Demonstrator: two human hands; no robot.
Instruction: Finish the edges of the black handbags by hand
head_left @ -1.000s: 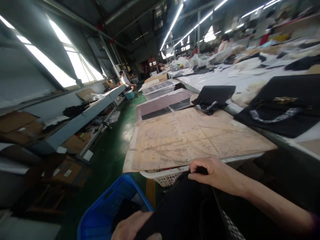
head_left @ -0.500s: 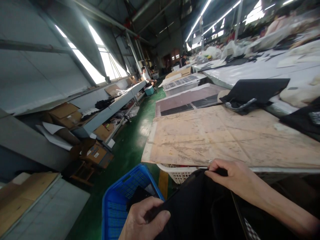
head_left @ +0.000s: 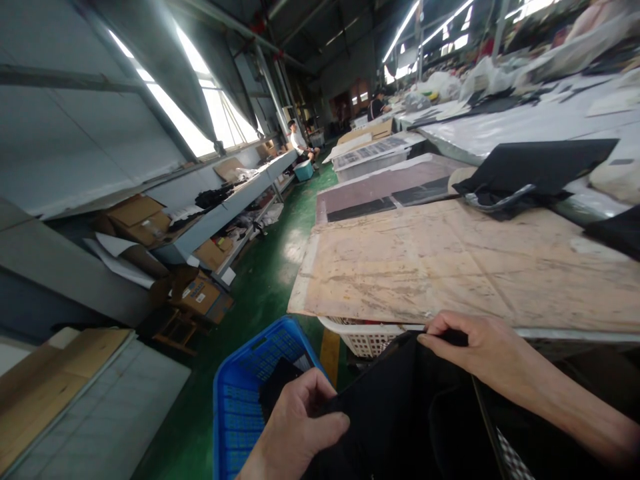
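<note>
A large piece of black fabric [head_left: 385, 407] hangs between my two hands at the bottom of the head view. My left hand [head_left: 305, 423] pinches its left edge between thumb and fingers. Up by the front edge of the worktable, my right hand [head_left: 465, 343] grips the upper corner, fingertips pressed together. The cloth's upper edge stretches taut from one hand to the other; its lower part runs out of view. Beside my left hand stands a blue plastic basket [head_left: 235, 400] with dark cloth [head_left: 280, 380] inside.
Ahead is a worktable [head_left: 390, 260] with a tan, stained cover; black pieces [head_left: 540, 173] lie on its far side. A white basket [head_left: 365, 340] sits under its edge. Green floor [head_left: 270, 280] runs between it and a shelf bench [head_left: 235, 207]. Further off a person [head_left: 300, 141] sits.
The view has shifted slightly, so the table and basket sit a little further right and higher. Both hands keep their hold on the black fabric, with the left raised slightly.
</note>
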